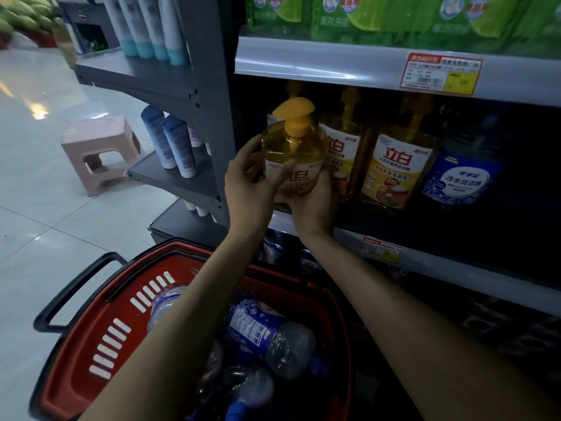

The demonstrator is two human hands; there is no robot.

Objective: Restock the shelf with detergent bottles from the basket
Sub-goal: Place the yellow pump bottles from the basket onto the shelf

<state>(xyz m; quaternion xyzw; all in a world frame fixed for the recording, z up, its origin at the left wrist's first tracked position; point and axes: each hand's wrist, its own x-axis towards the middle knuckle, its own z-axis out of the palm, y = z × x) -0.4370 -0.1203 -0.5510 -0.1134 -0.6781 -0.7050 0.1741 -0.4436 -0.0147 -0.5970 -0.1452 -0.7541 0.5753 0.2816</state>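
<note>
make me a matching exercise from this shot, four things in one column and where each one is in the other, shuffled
Things:
1. yellow pump bottle
2. blue-label bottle
3. pink stool
4. red basket

Places:
A. on the floor
B. lowest in view, with bottles lying in it
C. gripped by the left hand and right hand
D. standing on the shelf, right of the yellow bottles

Pairs: 1-C, 2-D, 3-A, 4-B

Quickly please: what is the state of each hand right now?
The left hand holds the yellow pump bottle, thumb on its label.
The right hand grips the same bottle from below.
</note>
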